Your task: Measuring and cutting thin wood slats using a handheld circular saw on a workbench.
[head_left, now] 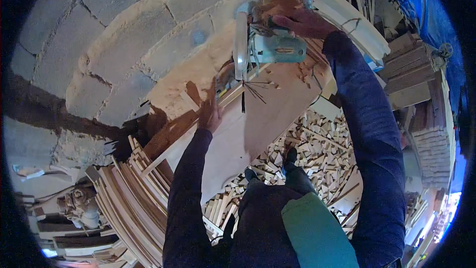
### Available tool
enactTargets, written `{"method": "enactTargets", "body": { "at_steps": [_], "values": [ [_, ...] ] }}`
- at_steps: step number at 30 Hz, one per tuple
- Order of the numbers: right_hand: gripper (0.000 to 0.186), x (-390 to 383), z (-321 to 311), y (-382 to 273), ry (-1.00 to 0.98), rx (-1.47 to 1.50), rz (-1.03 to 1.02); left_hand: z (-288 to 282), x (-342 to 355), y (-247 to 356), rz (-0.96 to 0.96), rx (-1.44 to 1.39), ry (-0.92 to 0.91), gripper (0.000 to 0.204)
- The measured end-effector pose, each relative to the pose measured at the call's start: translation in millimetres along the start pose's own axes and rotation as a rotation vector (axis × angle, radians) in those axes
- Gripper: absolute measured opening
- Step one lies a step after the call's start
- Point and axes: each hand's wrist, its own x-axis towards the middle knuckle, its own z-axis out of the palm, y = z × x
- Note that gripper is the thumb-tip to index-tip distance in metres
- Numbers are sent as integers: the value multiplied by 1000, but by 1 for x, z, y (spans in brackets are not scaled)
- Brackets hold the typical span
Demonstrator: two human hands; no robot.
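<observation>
A power saw with a teal motor housing [280,48] and a pale round blade guard [241,44] stands at the far side of a wooden board worktop [213,156]. My right hand [310,23] is closed at the top of the saw, where its handle lies in dark shadow and is hard to make out. To the left of the blade guard, my left hand [211,113] is closed on a thin wooden strip [171,155], which lies slantwise along the worktop toward the saw. Some left fingertips are hidden. A dark slot [243,100] shows in the board below the guard.
Sawdust [183,87] is heaped against the block wall [134,34]. Many small wood offcuts [317,139] cover the floor around my feet. Long wooden strips [131,203] are stacked at the left; more timber [409,69] and a blue tarp [436,20] are at the right.
</observation>
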Motion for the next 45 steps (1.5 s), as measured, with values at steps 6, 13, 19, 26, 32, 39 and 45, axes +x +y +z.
{"method": "enactTargets", "body": {
  "at_steps": [6, 13, 19, 26, 32, 39, 45],
  "values": [
    [61, -3, 1, -14, 92, 36, 40, -14, -5, 13, 86, 86, 21, 46],
    [62, -1, 0, -10, 86, 30, -94, -18, -3, 14, 188, 96, 65, 50],
    [65, 2, 1, -7, 80, 24, -79, -16, -3, 16, -49, -231, -9, 46],
    [64, 0, -2, -16, 58, 21, -81, -24, -5, 14, 106, 162, -110, 41],
    [61, -2, -2, -18, 20, -52, 87, -19, -7, 11, 72, 204, -117, 37],
    [58, 0, 7, -10, 118, -10, -48, -25, -4, 7, 133, 70, -73, 37],
    [58, 0, 3, -12, 103, -46, -104, -14, -5, 7, 102, 60, -71, 40]
  ]
}}
